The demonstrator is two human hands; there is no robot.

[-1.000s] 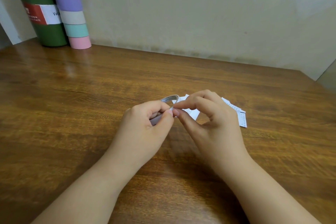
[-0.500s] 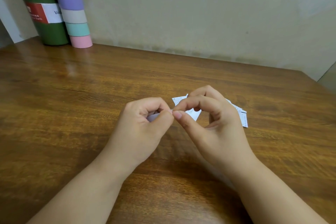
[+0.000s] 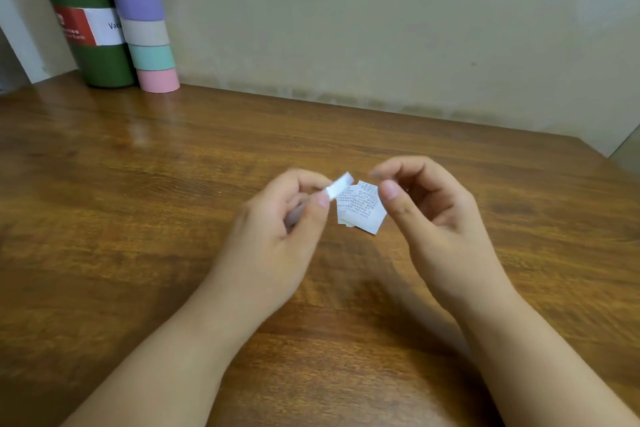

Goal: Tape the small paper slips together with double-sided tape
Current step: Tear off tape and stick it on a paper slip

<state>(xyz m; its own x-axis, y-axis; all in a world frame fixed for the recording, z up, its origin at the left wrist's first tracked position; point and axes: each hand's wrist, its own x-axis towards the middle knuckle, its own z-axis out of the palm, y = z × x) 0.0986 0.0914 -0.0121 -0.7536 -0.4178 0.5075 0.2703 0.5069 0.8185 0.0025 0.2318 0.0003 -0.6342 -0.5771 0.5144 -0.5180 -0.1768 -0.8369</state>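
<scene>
The person sits at the brown wooden table (image 3: 173,184) with both hands up in front of them. The left hand (image 3: 277,229) pinches a short white strip of double-sided tape (image 3: 341,185) between thumb and first finger. One end of the strip sticks out past the fingertips, up and toward the right. Something pale shows lower down inside that hand, but it is too blurry to tell what it is.

The right hand (image 3: 429,215) holds nothing that I can see. Its fingers are loosely curled, and the thumb and first finger have a small gap between them. It hangs just to the right of the strip, not touching it.

The small white paper slips with tiny print (image 3: 362,206) lie in a little heap on the table, between the two hands and just behind them. They overlap each other. I cannot tell if any are stuck together yet.

I think the task is near its start or middle. A piece of tape looks ready, but it is not on the slips yet. What seems left is to press the tape onto a slip and lay another slip on top.

Far back on the left stand a dark green bottle (image 3: 86,28) and a tall stack of pastel tape rolls (image 3: 142,14).
</scene>
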